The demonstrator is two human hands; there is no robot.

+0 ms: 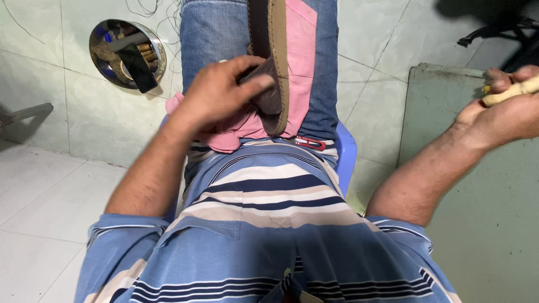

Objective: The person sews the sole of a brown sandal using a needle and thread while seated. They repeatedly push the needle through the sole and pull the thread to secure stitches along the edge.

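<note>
On the pink cloth point(247, 126) across the person's lap, the left hand point(216, 92) grips a brown sandal point(273, 62) with a tan edge, while right of the cloth the right hand point(505, 106) clasps a pale stick-like handle point(514, 91)

The shirt point(264, 224) is blue with navy, cream and tan stripes. The jeans point(213, 33) are faded blue denim. Over the lap lies a pink cloth point(300, 50). The shoe point(269, 56) on it is dark brown, with a tan sole edge. At the cloth's near edge, the cutter point(310, 143) is red. The chair point(347, 157) is pale blue. The bowl point(127, 53) on the floor is shiny silver, with brown and black things inside. The floor point(50, 185) is pale grey-white tile; the board point(483, 213) at its right edge is dull green. The right hand's point(505, 106) stick point(514, 91) is yellowish tan.
</note>
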